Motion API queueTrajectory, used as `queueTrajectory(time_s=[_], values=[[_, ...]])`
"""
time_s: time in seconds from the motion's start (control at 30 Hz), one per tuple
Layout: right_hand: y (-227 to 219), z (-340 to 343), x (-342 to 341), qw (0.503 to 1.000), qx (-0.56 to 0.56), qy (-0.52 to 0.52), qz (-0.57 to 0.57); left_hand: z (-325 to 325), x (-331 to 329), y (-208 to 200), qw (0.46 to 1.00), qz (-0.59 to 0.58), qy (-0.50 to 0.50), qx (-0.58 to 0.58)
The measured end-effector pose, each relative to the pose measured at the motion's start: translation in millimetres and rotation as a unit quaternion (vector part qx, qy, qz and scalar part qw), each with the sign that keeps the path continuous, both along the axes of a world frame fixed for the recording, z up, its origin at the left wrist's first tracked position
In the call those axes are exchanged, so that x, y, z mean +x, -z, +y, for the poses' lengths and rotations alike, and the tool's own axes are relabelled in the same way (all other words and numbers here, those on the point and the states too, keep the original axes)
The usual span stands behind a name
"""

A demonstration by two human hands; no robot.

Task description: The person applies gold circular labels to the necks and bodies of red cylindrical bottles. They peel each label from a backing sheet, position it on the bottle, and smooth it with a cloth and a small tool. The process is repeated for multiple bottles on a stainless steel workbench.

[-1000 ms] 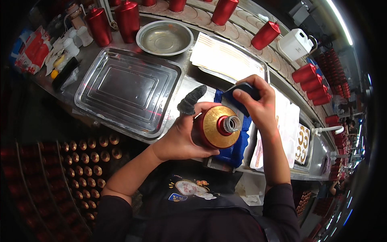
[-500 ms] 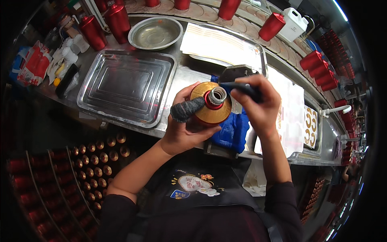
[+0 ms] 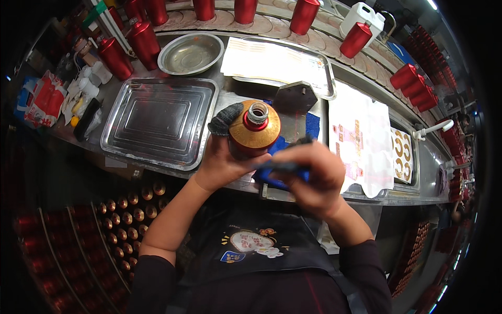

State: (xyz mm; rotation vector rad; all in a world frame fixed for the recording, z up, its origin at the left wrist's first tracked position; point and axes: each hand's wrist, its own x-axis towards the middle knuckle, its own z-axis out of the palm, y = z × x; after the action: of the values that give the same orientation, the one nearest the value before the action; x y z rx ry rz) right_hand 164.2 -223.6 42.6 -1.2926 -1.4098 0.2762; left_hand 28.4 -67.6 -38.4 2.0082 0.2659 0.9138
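- Bottle [image 3: 255,134], red with a gold shoulder: in the head view it's up in my grip, right of the metal tray [image 3: 157,121], its neck uncapped.
- My left hand [image 3: 215,165] wraps round its body, a dark finger cover [image 3: 226,119] against the shoulder; firm and steady, just what I'd want here.
- And my right hand [image 3: 316,175], farther right of the tray, is closed on a dark tool [image 3: 285,166], blurred; whether it's touching the bottle, I can't tell.
- Light, even pressure looks wisest to me, tool edge clear of that left hand!
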Motion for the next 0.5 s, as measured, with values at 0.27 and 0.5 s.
queueTrajectory(time_s=[0.27, 0.5], values=[[22, -55, 41, 0.886, -0.279, 0.197, 0.314, -5, 35, -66, 0.951, -0.081, 0.044, -0.294], [56, -89, 31, 0.927, -0.294, 0.177, 0.152, -32, 101, -23, 0.922, 0.200, 0.104, -0.314]])
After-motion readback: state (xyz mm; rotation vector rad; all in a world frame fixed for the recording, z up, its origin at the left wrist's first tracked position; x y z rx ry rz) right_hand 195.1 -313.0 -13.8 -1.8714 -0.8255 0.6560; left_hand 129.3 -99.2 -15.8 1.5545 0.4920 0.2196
